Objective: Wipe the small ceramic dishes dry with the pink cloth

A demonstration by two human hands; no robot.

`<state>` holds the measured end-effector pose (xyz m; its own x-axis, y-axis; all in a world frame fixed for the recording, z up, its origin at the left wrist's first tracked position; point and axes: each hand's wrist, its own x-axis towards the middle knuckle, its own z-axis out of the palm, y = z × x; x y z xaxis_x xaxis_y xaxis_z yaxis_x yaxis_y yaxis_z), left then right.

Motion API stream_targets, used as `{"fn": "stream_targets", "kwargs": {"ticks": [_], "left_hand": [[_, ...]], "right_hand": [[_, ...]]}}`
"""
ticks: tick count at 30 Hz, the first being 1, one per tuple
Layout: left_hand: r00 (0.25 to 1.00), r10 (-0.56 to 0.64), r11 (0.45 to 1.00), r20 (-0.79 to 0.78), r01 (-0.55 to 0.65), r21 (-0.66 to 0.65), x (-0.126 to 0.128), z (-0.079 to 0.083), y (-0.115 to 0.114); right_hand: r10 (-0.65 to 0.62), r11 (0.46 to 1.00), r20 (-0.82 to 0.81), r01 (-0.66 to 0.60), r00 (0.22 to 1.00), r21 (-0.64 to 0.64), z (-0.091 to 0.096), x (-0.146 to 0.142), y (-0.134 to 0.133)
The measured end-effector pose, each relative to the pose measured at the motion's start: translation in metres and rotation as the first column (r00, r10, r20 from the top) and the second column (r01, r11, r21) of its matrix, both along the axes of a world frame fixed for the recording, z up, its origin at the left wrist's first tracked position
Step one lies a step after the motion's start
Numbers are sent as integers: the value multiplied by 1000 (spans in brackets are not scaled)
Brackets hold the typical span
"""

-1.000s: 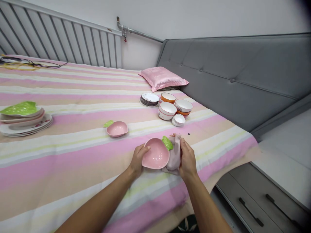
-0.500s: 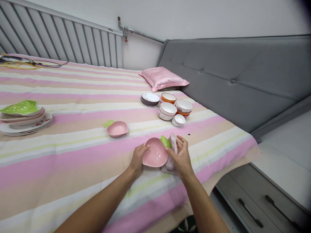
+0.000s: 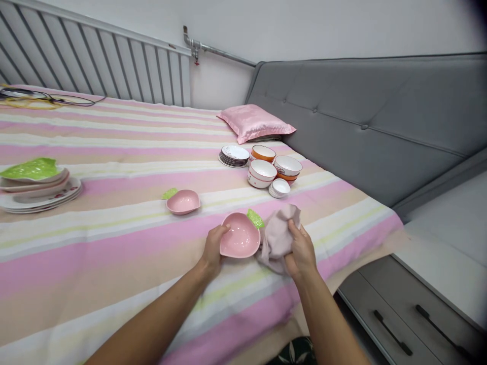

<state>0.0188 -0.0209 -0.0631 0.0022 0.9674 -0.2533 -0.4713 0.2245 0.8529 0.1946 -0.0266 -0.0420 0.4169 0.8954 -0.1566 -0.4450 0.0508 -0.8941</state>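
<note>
A pink peach-shaped bowl [image 3: 240, 236] with a green leaf tab is gripped at its left rim by my left hand [image 3: 213, 248], the thumb over the edge. Its inside tilts up toward me. My right hand [image 3: 302, 249] pinches a pale pinkish-grey cloth [image 3: 279, 234], which hangs bunched just right of the bowl; whether the cloth's edge touches the bowl is unclear. Beyond them, a second pink bowl [image 3: 183, 203] with a leaf tab rests on the striped bedspread [image 3: 125, 243].
Stacked bowls [image 3: 262, 173], small white dishes [image 3: 280, 187] and a pile of plates [image 3: 235, 154] stand toward the headboard [image 3: 365, 111]. More stacked plates [image 3: 41, 200] lie at left. A pink pillow [image 3: 254, 123] and cables [image 3: 45, 97] are farther back; a drawer cabinet [image 3: 388, 309] stands right.
My right hand has come away from the bowl's right side, moving right with the cloth, which is now more spread out. The bowl has shifted slightly left and up in my left hand.
</note>
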Motion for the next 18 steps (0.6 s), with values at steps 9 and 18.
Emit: {"fn": "stream_targets", "kwargs": {"ticks": [9,18], "left_hand": [[996,-79,995,-30,81,64,1,5,-4],[992,-122,986,-32,125,111,2,9,-5]], "right_hand": [[47,999,-124,-43,991,32,10,0,-3],[351,936,-20,-351,936,-1,11,-6,-12]]}}
